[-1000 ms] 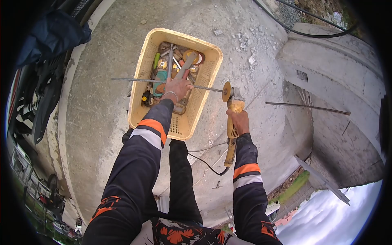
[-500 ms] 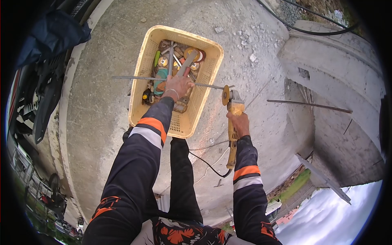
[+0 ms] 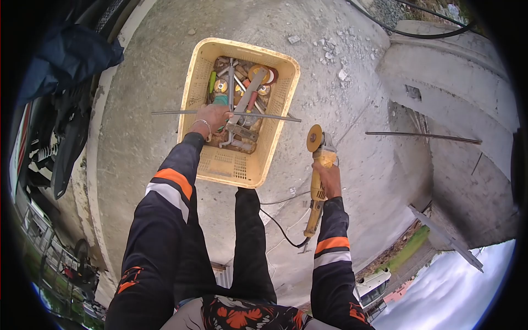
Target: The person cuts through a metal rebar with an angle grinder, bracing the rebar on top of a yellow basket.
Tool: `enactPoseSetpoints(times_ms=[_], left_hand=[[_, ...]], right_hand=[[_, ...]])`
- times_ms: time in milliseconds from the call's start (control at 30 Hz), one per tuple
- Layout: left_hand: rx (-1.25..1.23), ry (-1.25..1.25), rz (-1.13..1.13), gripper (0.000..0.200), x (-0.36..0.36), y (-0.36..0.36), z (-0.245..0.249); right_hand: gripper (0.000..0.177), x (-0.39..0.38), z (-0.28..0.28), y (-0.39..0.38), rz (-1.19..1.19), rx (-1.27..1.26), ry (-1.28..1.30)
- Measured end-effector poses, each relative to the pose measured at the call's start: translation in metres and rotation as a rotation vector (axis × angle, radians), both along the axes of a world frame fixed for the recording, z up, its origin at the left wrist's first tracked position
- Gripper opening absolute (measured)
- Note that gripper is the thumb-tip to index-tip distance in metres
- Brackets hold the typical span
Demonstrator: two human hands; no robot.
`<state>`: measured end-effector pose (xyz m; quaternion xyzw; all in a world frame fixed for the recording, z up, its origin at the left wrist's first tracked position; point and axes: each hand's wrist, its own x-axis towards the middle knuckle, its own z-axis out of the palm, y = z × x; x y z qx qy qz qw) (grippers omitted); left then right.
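Note:
My left hand [image 3: 213, 116] is closed around a thin steel rebar [image 3: 264, 116] that lies across a yellow plastic crate [image 3: 220, 175]. The rod sticks out past both sides of the crate. In my right hand [image 3: 329, 179] is a yellow angle grinder [image 3: 317, 193], gripped by its body. Its worn cutting disc [image 3: 314, 137] is apart from the rebar's right end. Inside the crate, under and beside my left hand, lie a flat grey blade-like tool [image 3: 250, 91], a red-handled tool [image 3: 252, 101], a green-handled tool [image 3: 212, 81] and several discs [image 3: 221, 86].
A black cord [image 3: 281, 230] trails from the grinder. Another rod [image 3: 423, 137] is at the right by a concrete block [image 3: 456, 71]. Rubble [image 3: 330, 54] lies on the concrete floor beyond the crate. A motorcycle [image 3: 55, 137] stands at left.
The grinder has drawn back from the rebar, down and to the right. My left hand has slid left along the rod, uncovering more tools in the crate.

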<state>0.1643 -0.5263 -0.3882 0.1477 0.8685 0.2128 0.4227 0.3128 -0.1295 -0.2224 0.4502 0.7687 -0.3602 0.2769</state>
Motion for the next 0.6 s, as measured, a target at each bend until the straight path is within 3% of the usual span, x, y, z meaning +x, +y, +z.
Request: enactPoseSetpoints(times_ms=[100,233,600], left_hand=[[0.05,0.038,0.024,0.037,-0.005,0.02,0.013],[0.096,0.073,0.068,0.04,-0.011,0.073,0.015],[-0.04,0.049,0.044,0.04,-0.008,0.083,0.014]], right_hand=[[0.031,0.002,0.004,-0.009,-0.003,0.036,-0.019],[0.049,-0.007,0.004,-0.013,0.044,0.023,0.003],[0.053,-0.052,0.009,-0.019,0.184,0.125,-0.082]])
